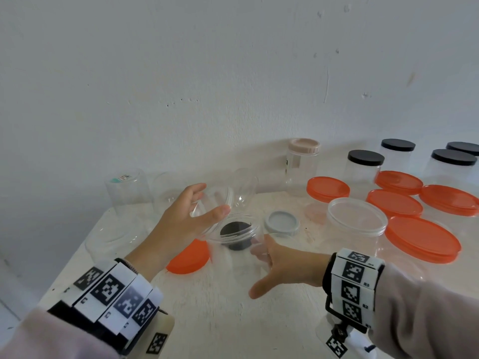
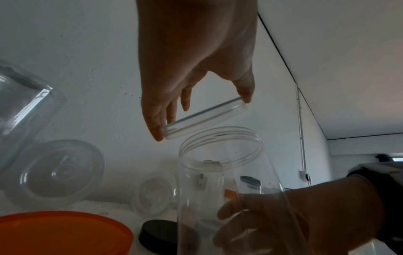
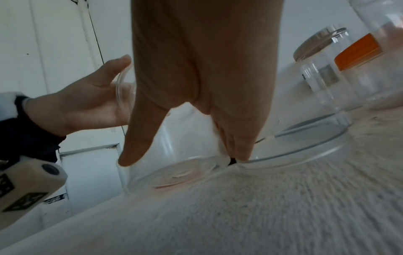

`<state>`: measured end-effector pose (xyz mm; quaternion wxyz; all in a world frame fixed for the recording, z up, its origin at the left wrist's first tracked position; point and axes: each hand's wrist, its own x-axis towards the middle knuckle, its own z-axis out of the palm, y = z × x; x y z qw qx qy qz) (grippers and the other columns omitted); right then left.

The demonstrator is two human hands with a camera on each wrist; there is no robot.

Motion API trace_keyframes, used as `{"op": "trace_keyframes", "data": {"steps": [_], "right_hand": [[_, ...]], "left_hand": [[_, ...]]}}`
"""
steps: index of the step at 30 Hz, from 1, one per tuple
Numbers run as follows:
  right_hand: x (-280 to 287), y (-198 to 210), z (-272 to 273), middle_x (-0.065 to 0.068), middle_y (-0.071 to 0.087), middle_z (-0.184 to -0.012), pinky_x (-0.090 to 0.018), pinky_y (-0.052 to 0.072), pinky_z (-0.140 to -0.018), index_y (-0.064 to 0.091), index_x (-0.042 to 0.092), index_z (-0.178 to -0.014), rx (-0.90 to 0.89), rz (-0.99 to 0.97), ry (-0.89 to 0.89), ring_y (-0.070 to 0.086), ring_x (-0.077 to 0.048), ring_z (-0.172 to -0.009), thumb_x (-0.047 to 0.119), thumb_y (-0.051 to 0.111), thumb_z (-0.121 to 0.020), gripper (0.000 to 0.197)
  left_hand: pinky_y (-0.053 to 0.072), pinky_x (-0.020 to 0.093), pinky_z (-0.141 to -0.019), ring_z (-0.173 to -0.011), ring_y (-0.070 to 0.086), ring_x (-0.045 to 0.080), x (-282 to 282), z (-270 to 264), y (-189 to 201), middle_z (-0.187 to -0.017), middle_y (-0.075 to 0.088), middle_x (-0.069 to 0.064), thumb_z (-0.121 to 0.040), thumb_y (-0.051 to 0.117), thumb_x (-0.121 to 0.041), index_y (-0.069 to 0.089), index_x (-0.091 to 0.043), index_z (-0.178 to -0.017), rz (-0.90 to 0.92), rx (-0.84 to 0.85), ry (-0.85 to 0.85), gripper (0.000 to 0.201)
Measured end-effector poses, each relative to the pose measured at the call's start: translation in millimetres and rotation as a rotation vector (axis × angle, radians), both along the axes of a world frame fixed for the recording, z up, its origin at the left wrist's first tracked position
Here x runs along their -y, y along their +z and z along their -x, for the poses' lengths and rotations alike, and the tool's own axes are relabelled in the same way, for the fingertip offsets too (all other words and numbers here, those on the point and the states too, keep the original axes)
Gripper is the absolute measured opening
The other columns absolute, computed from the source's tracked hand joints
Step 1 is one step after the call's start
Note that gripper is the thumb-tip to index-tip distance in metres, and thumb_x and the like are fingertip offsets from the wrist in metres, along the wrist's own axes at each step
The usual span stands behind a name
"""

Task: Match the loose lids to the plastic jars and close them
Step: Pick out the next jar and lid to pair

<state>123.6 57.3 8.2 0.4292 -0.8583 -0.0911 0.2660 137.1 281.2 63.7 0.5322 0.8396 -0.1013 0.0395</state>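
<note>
A white table [image 1: 212, 320] against a wall. Far right: clear jars with black lids [image 1: 365, 158] and orange lids [image 1: 328, 189]. Far left: upturned clear jars [image 1: 128, 193]. Centre: an open clear jar [image 1: 243, 244], a grey lid [image 1: 282, 222], a loose orange lid [image 1: 190, 257] nearer left.

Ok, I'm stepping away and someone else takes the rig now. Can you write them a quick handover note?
Left hand pinches the clear lid, tilted just above the open clear jar.
Right hand grips that jar low on its side, upright on the table.
Done: four black-lidded jars and several orange-lidded ones are closed.
Left: seat this lid; a loose grey lid, black lid and open jars remain.
</note>
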Motion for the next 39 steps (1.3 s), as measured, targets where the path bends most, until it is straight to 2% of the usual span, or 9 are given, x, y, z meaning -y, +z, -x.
{"op": "trace_keyframes", "data": {"steps": [5, 8, 13, 17, 19, 21, 26, 31, 39], "right_hand": [[-4.3, -1.9, -3.0, 0.006, 0.038, -0.146, -0.038, 0.031, -0.114, 0.022, 0.025, -0.145, 0.066, 0.025, -0.027, 0.035, -0.018, -0.135, 0.030, 0.089, -0.064, 0.106], [-6.9, 2.2, -4.7, 0.007, 0.032, -0.150, -0.037, 0.027, -0.115, 0.017, 0.024, -0.149, 0.074, -0.019, -0.021, 0.030, -0.017, -0.138, 0.026, 0.088, -0.066, 0.110], [-10.9, 6.5, -6.5, 0.009, 0.039, -0.147, -0.039, 0.028, -0.116, 0.019, 0.027, -0.148, 0.094, -0.112, -0.008, 0.033, -0.015, -0.138, 0.020, 0.088, -0.068, 0.106], [-11.8, 6.3, -7.7, 0.011, 0.040, -0.144, -0.038, 0.029, -0.115, 0.019, 0.029, -0.148, 0.106, -0.109, 0.006, 0.034, -0.014, -0.137, 0.022, 0.088, -0.068, 0.106], [-11.4, 5.3, -8.6, 0.010, 0.040, -0.145, -0.039, 0.029, -0.115, 0.019, 0.029, -0.148, 0.103, -0.107, 0.004, 0.034, -0.015, -0.137, 0.024, 0.088, -0.067, 0.107], [-11.4, 4.3, -9.2, 0.009, 0.040, -0.145, -0.040, 0.030, -0.115, 0.019, 0.030, -0.148, 0.101, -0.105, 0.005, 0.033, -0.016, -0.138, 0.025, 0.089, -0.066, 0.108], [-10.6, 4.0, -10.4, 0.010, 0.039, -0.146, -0.040, 0.029, -0.115, 0.017, 0.031, -0.149, 0.098, -0.099, 0.020, 0.032, -0.017, -0.138, 0.025, 0.088, -0.068, 0.108], [-11.7, 4.4, -11.4, 0.011, 0.038, -0.146, -0.040, 0.028, -0.116, 0.014, 0.031, -0.150, 0.094, -0.089, 0.027, 0.032, -0.016, -0.138, 0.025, 0.087, -0.068, 0.110], [-8.3, 11.6, -12.5, 0.012, 0.037, -0.147, -0.040, 0.027, -0.116, 0.017, 0.030, -0.150, 0.069, -0.030, 0.042, 0.030, -0.014, -0.139, 0.027, 0.088, -0.066, 0.110]], "left_hand": [[0.030, 0.026, -0.098, -0.124, 0.035, -0.002, 4.6, 3.5, -1.4, -0.139, 0.038, -0.024, -0.064, 0.064, -0.069, 0.033, -0.039, -0.143, -0.109, 0.025, -0.062, 0.090], [0.029, 0.023, -0.096, -0.122, 0.036, -0.003, 5.7, 4.7, -1.9, -0.136, 0.038, -0.025, -0.062, 0.065, -0.069, 0.032, -0.036, -0.144, -0.172, 0.024, -0.097, 0.094], [0.032, 0.023, -0.100, -0.124, 0.035, -0.005, 9.5, 4.0, -3.8, -0.143, 0.037, -0.022, -0.060, 0.072, -0.073, 0.034, -0.035, -0.145, -0.313, -0.001, -0.177, 0.100], [0.035, 0.020, -0.093, -0.116, 0.042, -0.001, 17.4, 1.9, -3.8, -0.149, 0.033, -0.019, -0.058, 0.067, -0.075, 0.029, -0.035, -0.147, -0.453, -0.005, -0.227, 0.105], [0.033, 0.019, -0.094, -0.122, 0.042, 0.003, 20.8, -0.4, -4.8, -0.151, 0.030, -0.018, -0.061, 0.066, -0.073, 0.027, -0.034, -0.148, -0.500, 0.002, -0.242, 0.104], [0.027, 0.019, -0.097, -0.134, 0.032, 0.003, 23.2, -2.6, -5.5, -0.153, 0.029, -0.016, -0.063, 0.068, -0.070, 0.025, -0.033, -0.149, -0.537, 0.007, -0.252, 0.103], [0.025, 0.020, -0.099, -0.137, 0.028, 0.004, 24.5, -3.8, -5.9, -0.154, 0.028, -0.015, -0.066, 0.069, -0.068, 0.024, -0.033, -0.150, -0.571, 0.020, -0.245, 0.101], [0.027, 0.032, -0.111, -0.140, 0.027, 0.009, 25.9, -1.4, -3.7, -0.154, 0.029, -0.013, -0.067, 0.069, -0.069, 0.023, -0.034, -0.150, -0.595, 0.031, -0.237, 0.101], [0.033, 0.032, -0.109, -0.137, 0.028, 0.006, 20.5, -0.1, -10.9, -0.154, 0.018, -0.022, -0.054, 0.066, -0.081, 0.011, -0.040, -0.150, -0.530, -0.009, -0.248, 0.118]]}}
